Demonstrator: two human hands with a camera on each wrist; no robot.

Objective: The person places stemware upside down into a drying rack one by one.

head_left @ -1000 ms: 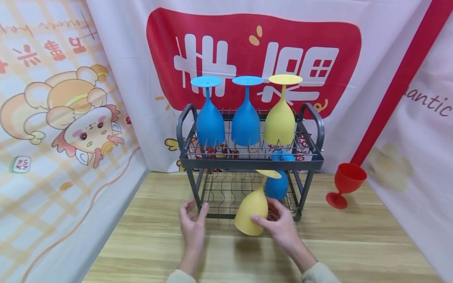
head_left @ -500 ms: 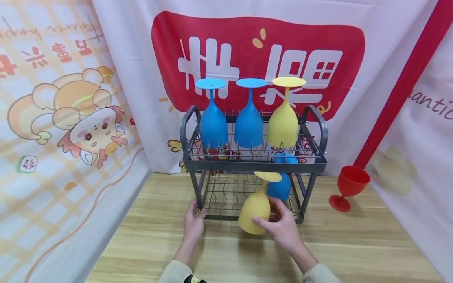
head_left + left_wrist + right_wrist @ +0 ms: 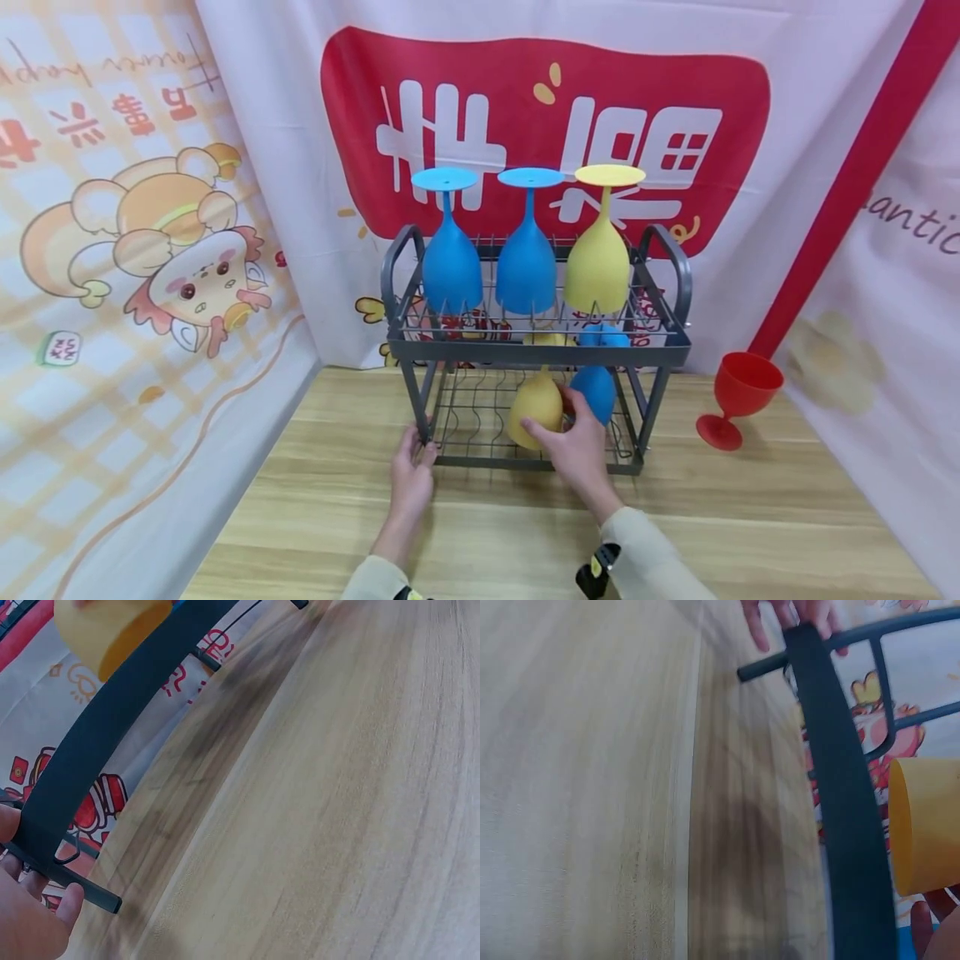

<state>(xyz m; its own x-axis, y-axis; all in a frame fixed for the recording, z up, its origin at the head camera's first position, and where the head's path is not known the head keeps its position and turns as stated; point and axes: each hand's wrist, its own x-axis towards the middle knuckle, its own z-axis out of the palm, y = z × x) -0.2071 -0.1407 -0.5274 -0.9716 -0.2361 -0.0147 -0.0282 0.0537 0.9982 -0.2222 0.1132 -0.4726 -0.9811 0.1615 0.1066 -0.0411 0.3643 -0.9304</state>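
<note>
My right hand [image 3: 573, 442] grips an upside-down yellow goblet [image 3: 536, 408] by its bowl, at the front of the lower tier of a dark two-tier dish rack [image 3: 540, 353]. The goblet's foot is partly hidden behind the upper tier's front bar. To its right, a blue goblet [image 3: 594, 393] stands upside down on the same tier. My left hand [image 3: 412, 471] holds the rack's lower front left corner, with thumb and fingers around the frame [image 3: 71, 799]. In the right wrist view, the yellow goblet's bowl [image 3: 930, 825] is beyond the rack's front bar.
Two upside-down blue goblets [image 3: 452, 267] [image 3: 527, 268] and a yellow one [image 3: 597, 267] stand on the upper tier. A red goblet [image 3: 742, 387] stands upright on the wooden table [image 3: 510, 542], right of the rack. Printed cloth hangs behind and at both sides.
My right hand has carried the yellow goblet forward from in front of the rack to the lower tier, and the goblet has straightened. My left hand has taken hold of the rack's corner.
</note>
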